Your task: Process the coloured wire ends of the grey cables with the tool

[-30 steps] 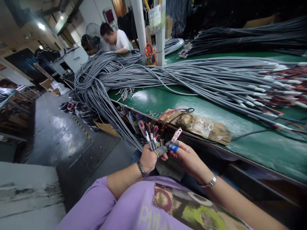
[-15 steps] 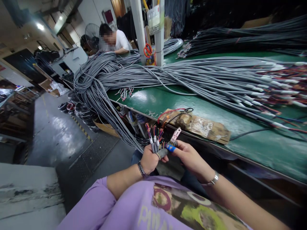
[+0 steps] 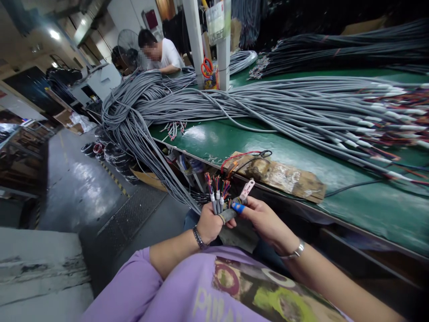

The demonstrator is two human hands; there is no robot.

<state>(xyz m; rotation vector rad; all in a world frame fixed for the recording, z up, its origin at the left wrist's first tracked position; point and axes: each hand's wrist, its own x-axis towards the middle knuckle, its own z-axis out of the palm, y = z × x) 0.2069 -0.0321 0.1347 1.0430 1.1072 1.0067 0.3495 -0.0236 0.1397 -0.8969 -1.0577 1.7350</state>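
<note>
My left hand (image 3: pixel 209 225) is closed around several grey cables (image 3: pixel 214 206), whose white-sleeved ends point up with coloured wires (image 3: pixel 217 182) fanned out. A dark grey wrap (image 3: pixel 228 215), with a tan band at its base, appears to cover my left thumb. My right hand (image 3: pixel 259 215) pinches close beside it, a blue wrap (image 3: pixel 237 207) on its thumb. From those right fingers a small flat pale pink tool (image 3: pixel 247 189) with holes sticks up. Some wire ends lie between the two hands; the exact contact there is too small to make out.
A green bench (image 3: pixel 208 141) carries a long bundle of grey cables (image 3: pixel 268 105). At its near edge lies a worn wooden block (image 3: pixel 284 178) with red and black leads. Orange-handled scissors (image 3: pixel 207 67) stand by a post. Another person (image 3: pixel 169 56) works behind.
The coloured wires at the cable ends have shifted and spread slightly, and the pink tool has tilted a little to the right. Both hands stay nearly in place.
</note>
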